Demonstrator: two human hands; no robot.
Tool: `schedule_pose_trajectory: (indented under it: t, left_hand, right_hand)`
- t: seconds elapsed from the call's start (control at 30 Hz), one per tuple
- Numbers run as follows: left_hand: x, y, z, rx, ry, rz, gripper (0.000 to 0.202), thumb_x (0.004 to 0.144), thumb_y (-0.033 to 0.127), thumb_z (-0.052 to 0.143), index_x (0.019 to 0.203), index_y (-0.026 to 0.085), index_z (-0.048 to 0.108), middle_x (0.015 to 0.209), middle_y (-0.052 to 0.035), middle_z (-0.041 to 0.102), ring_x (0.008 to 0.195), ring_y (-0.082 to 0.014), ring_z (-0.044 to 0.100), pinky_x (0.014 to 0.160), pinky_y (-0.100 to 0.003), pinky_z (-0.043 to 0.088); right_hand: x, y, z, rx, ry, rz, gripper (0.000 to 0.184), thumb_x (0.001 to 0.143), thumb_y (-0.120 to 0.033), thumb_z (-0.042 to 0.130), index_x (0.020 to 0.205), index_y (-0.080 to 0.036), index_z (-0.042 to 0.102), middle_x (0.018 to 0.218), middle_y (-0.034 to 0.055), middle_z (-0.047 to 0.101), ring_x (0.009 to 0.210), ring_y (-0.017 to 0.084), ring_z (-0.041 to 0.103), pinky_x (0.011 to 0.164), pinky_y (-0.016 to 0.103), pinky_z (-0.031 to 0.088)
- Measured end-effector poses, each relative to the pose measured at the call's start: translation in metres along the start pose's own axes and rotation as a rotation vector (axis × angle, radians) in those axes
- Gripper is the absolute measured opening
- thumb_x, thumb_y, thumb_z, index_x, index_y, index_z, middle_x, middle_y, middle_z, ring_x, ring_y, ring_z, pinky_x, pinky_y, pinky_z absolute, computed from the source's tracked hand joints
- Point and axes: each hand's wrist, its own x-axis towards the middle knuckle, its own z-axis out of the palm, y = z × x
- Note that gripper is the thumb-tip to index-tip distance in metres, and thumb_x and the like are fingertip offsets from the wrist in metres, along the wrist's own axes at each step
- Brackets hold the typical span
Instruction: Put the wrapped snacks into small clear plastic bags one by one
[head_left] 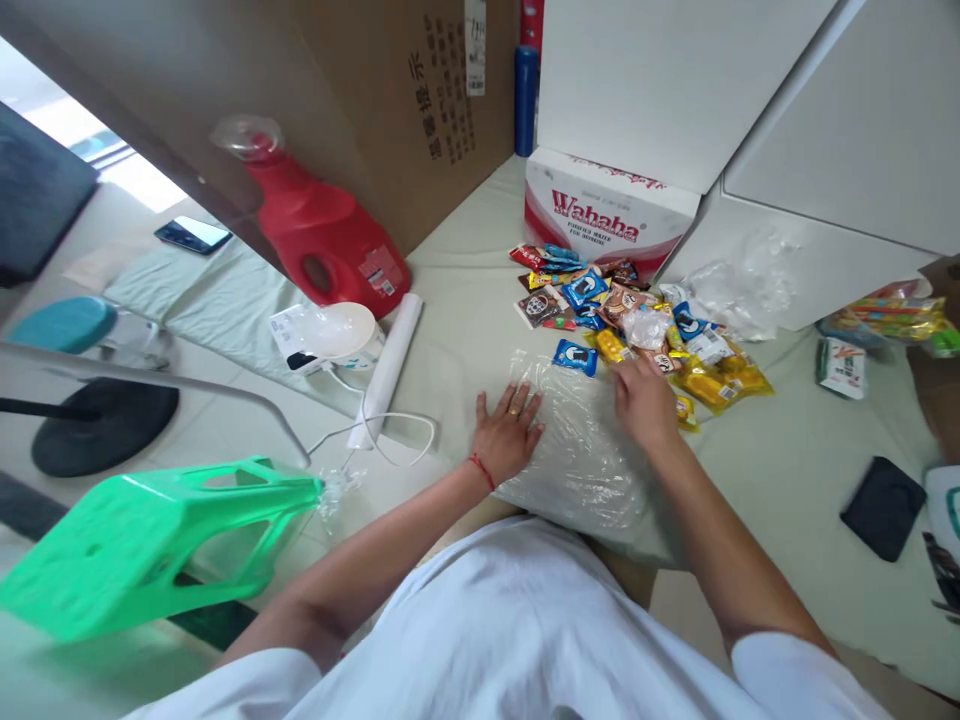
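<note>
A clear plastic bag lies flat in front of me on the pale green cloth. My left hand rests on its left side, palm down with the fingers spread. At the bag's far right corner my right hand is closed, its fingertips by the near edge of the snack pile; what they hold, if anything, is hidden. The pile has small wrapped snacks, among them a blue packet at the near left, a brown packet and a yellow bag on the right.
Behind the snacks stands a white and red Wahaba box. Crumpled clear plastic lies right of it. Leftward are a red jug, a paper tub, a white roll and a green stool. A black pouch sits far right.
</note>
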Motion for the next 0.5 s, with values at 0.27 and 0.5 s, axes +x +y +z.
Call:
schedule_pose_trajectory:
  t: [0.27,0.5]
  left_hand:
    - [0.000,-0.002,-0.002,-0.013,0.028,-0.002,0.055,0.106,0.045,0.034,0.159,0.028,0.043,0.166,-0.0113,0.039,0.156,-0.0324,0.032,0.124,-0.072,0.014]
    - [-0.001,-0.004,0.000,-0.047,0.037,0.024,0.055,0.107,0.043,0.033,0.159,0.028,0.040,0.168,-0.0094,0.036,0.157,-0.0310,0.029,0.124,-0.073,0.011]
  right_hand:
    - [0.114,-0.027,0.011,-0.194,-0.282,-0.066,0.040,0.088,-0.027,0.069,0.123,-0.009,0.071,0.125,0.0231,0.067,0.119,0.035,0.058,0.100,0.041,0.045]
    - [0.030,0.003,-0.028,0.428,-0.139,-0.014,0.055,0.095,-0.045,0.050,0.143,-0.019,0.059,0.124,0.0111,0.070,0.112,0.028,0.063,0.100,0.043,0.049]
